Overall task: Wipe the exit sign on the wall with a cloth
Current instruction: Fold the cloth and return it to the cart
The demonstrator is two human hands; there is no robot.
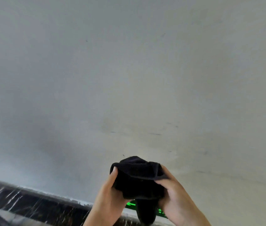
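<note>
A bunched black cloth is held between both my hands low in the head view, in front of a pale grey wall. My left hand grips its left side, thumb on top. My right hand pinches its right edge. A tail of the cloth hangs down between my wrists. Below and behind the cloth, green glowing parts of the exit sign show low on the wall; most of the sign is hidden by the cloth and my hands.
A dark marble skirting band with white streaks runs along the bottom of the wall, from the lower left toward my hands. The wall above bears a few small dark marks.
</note>
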